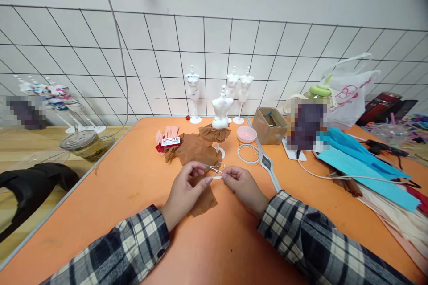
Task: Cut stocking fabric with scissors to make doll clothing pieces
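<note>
Left hand and right hand are pinching a short white strip between their fingertips, above thin brown sheer fabric. Small silver scissors are lying just beyond. A white card tag farther off is showing red print too small to read.

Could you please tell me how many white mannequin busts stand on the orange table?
4. The left bust stands alone at the back; the middle bust and the right bust stand side by side; the front bust wears a brown ruffle. None seems hidden.
</note>
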A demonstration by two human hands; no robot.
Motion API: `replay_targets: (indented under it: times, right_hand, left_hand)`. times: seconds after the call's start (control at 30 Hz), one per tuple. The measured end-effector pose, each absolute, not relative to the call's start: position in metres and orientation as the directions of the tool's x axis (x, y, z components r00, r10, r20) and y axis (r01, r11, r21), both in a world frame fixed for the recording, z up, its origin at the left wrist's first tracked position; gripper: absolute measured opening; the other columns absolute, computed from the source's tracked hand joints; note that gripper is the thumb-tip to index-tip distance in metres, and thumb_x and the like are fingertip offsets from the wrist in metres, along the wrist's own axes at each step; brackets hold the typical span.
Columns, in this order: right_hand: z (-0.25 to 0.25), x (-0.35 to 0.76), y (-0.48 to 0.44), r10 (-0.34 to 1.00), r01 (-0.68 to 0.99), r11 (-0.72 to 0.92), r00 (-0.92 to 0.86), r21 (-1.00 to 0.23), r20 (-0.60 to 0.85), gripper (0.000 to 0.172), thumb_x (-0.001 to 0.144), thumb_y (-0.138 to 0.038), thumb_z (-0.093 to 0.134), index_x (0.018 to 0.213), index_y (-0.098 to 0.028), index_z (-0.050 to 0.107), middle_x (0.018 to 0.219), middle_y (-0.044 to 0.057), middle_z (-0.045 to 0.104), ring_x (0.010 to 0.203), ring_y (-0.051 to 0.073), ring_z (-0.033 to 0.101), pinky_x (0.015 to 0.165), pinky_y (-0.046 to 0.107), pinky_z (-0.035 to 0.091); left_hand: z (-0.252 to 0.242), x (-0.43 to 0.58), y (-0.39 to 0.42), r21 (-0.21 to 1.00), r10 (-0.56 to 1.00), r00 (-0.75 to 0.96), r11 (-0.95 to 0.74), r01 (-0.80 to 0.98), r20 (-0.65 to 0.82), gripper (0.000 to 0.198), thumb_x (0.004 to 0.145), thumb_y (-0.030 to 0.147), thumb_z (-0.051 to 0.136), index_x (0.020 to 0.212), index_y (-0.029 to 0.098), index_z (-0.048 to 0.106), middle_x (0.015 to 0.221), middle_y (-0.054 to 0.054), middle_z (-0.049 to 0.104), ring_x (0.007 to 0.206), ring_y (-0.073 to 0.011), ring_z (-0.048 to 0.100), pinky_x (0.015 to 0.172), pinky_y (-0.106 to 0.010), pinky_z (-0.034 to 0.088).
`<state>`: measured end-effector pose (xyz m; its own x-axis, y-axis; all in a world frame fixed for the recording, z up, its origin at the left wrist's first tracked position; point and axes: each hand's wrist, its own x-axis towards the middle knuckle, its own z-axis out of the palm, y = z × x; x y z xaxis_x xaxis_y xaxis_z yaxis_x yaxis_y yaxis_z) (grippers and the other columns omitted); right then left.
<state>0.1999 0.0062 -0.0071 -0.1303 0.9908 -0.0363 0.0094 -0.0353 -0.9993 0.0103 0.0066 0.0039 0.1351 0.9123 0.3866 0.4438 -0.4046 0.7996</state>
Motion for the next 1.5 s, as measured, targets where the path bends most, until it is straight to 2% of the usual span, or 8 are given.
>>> replay_targets:
  times: [0.13, 0.2, 0.33, 0.43, 0.83, 1.1, 1.23, 1.5]
  right_hand:
    - [-0.01, 0.202, 0.008, 0.995, 0.165, 0.053, 0.07, -0.985, 0.065, 0.021, 0.078, -0.037, 0.061, 0.075, -0.017, 0.065, 0.068, 0.002, 0.065, 0.06, 0.014, 0.053, 0.057, 0.026, 0.042]
    - [-0.011, 0.202, 0.006, 0.973, 0.339, 0.166, 0.099, -0.926, 0.21, 0.018, 0.08, -0.034, 0.06, 0.074, -0.018, 0.067, 0.067, 0.002, 0.064, 0.061, 0.015, 0.053, 0.058, 0.026, 0.041]
    - [-0.01, 0.198, -0.002, 0.86, 0.586, 0.426, -0.025, -0.689, 0.51, 0.01, 0.081, -0.026, 0.063, 0.076, -0.021, 0.07, 0.074, 0.004, 0.064, 0.073, 0.017, 0.056, 0.067, 0.028, 0.042]
    - [-0.008, 0.195, -0.007, 0.802, 0.647, 0.504, -0.103, -0.572, 0.589, 0.007, 0.081, -0.025, 0.064, 0.079, -0.021, 0.07, 0.078, 0.004, 0.064, 0.078, 0.018, 0.057, 0.071, 0.03, 0.042]
    - [-0.007, 0.198, -0.008, 0.819, 0.563, 0.55, -0.216, -0.618, 0.532, 0.015, 0.088, -0.027, 0.059, 0.087, -0.024, 0.073, 0.082, 0.004, 0.068, 0.08, 0.017, 0.062, 0.072, 0.03, 0.046]
    - [-0.01, 0.201, -0.007, 0.796, 0.604, 0.579, -0.275, -0.548, 0.539, 0.019, 0.091, -0.03, 0.058, 0.101, -0.026, 0.073, 0.092, 0.003, 0.073, 0.083, 0.016, 0.064, 0.075, 0.028, 0.047]
    - [-0.011, 0.204, -0.004, 0.785, 0.631, 0.593, -0.312, -0.5, 0.536, 0.019, 0.091, -0.029, 0.058, 0.102, -0.027, 0.074, 0.092, 0.003, 0.073, 0.084, 0.017, 0.064, 0.076, 0.029, 0.047]
    - [-0.006, 0.203, -0.006, 0.81, 0.608, 0.542, -0.193, -0.581, 0.554, 0.028, 0.089, -0.028, 0.059, 0.116, -0.023, 0.065, 0.101, 0.006, 0.069, 0.09, 0.018, 0.063, 0.078, 0.03, 0.048]
  left_hand:
    - [0.006, 0.009, 0.006, 0.752, 0.882, 0.212, -0.47, 0.462, 0.421, 0.016, 0.082, 0.032, 0.065, 0.074, 0.019, 0.066, 0.072, -0.003, 0.062, 0.072, -0.0173, 0.057, 0.068, -0.028, 0.045]
    - [0.005, 0.012, 0.004, 0.742, 0.884, 0.279, -0.466, 0.482, 0.374, 0.016, 0.085, 0.031, 0.062, 0.081, 0.02, 0.072, 0.069, -0.003, 0.064, 0.069, -0.0169, 0.059, 0.065, -0.027, 0.045]
    - [0.0, 0.019, 0.0, 0.722, 0.884, 0.319, -0.464, 0.514, 0.341, 0.022, 0.091, 0.028, 0.056, 0.098, 0.022, 0.075, 0.08, -0.004, 0.07, 0.075, -0.0169, 0.064, 0.068, -0.027, 0.048]
    - [-0.002, 0.018, 0.001, 0.69, 0.877, 0.323, -0.479, 0.542, 0.355, 0.023, 0.092, 0.028, 0.054, 0.097, 0.022, 0.076, 0.082, -0.005, 0.072, 0.078, -0.0171, 0.065, 0.07, -0.027, 0.048]
    - [0.0, 0.013, 0.001, 0.676, 0.873, 0.382, -0.479, 0.56, 0.302, 0.024, 0.09, 0.028, 0.053, 0.089, 0.022, 0.077, 0.078, -0.004, 0.072, 0.067, -0.0149, 0.063, 0.064, -0.024, 0.045]
    - [0.008, 0.022, -0.001, 0.949, 0.954, 0.299, -0.076, 0.305, -0.02, 0.021, 0.077, 0.029, 0.057, 0.07, 0.016, 0.072, 0.062, -0.001, 0.068, 0.056, -0.013, 0.057, 0.055, -0.022, 0.045]
    - [0.007, 0.021, -0.001, 0.976, 0.944, 0.302, 0.069, 0.205, -0.13, 0.021, 0.075, 0.032, 0.061, 0.076, 0.015, 0.074, 0.068, -0.002, 0.07, 0.059, -0.0127, 0.06, 0.057, -0.023, 0.049]
    - [0.005, 0.021, 0.0, 0.97, 0.938, 0.266, 0.187, 0.154, -0.223, 0.035, 0.077, 0.044, 0.066, 0.092, 0.015, 0.075, 0.077, -0.007, 0.074, 0.071, -0.0166, 0.067, 0.059, -0.024, 0.053]
